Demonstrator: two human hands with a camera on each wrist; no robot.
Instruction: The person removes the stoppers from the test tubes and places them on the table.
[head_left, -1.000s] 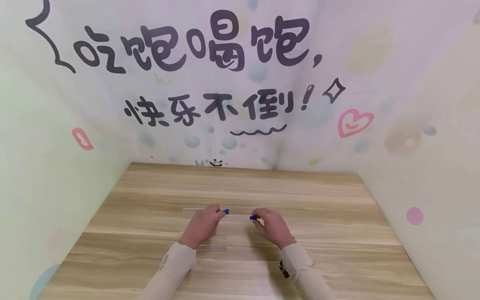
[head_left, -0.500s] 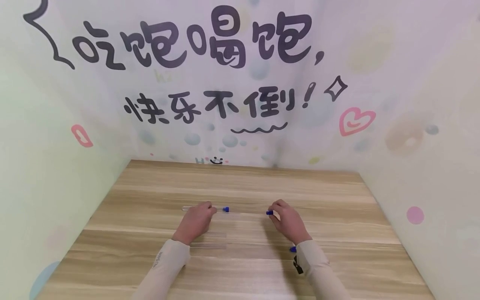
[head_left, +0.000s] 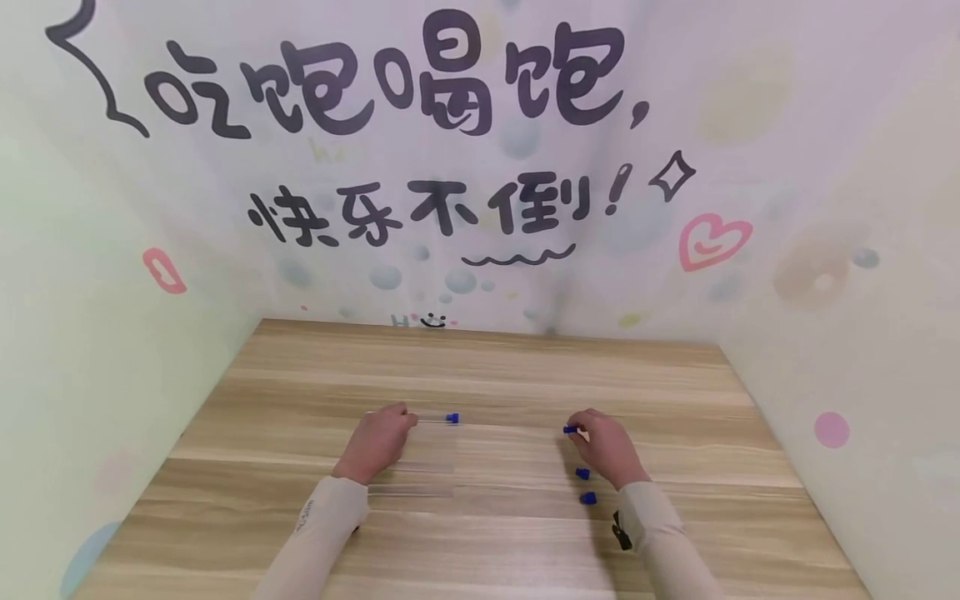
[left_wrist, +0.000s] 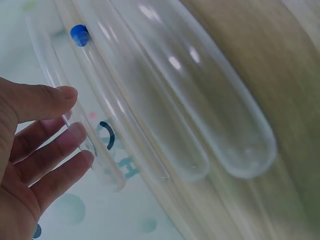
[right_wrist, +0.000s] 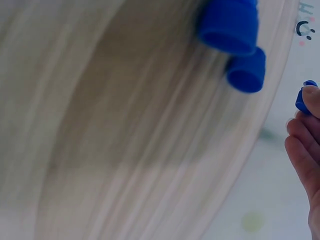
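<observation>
My left hand pinches a clear test tube between thumb and fingers; no stopper shows on it. Beside it on the table lies another clear tube with a blue stopper, whose stopper also shows in the head view. Two more clear tubes, one narrower-looking and one nearest the left wrist camera, lie parallel to these. Over at the right, my right hand pinches a small blue stopper by its fingertips. Two other blue stoppers, one farther and one closer, rest on the table below that hand.
The wood-grain table runs back to a printed white wall with dark writing. Pale walls also stand along its left and right sides. The transparent tubes are faint against the wood.
My right hand has moved right with the blue stopper, away from the tubes. My left hand has slid a little left. Both loose stoppers on the table have come into full view.
</observation>
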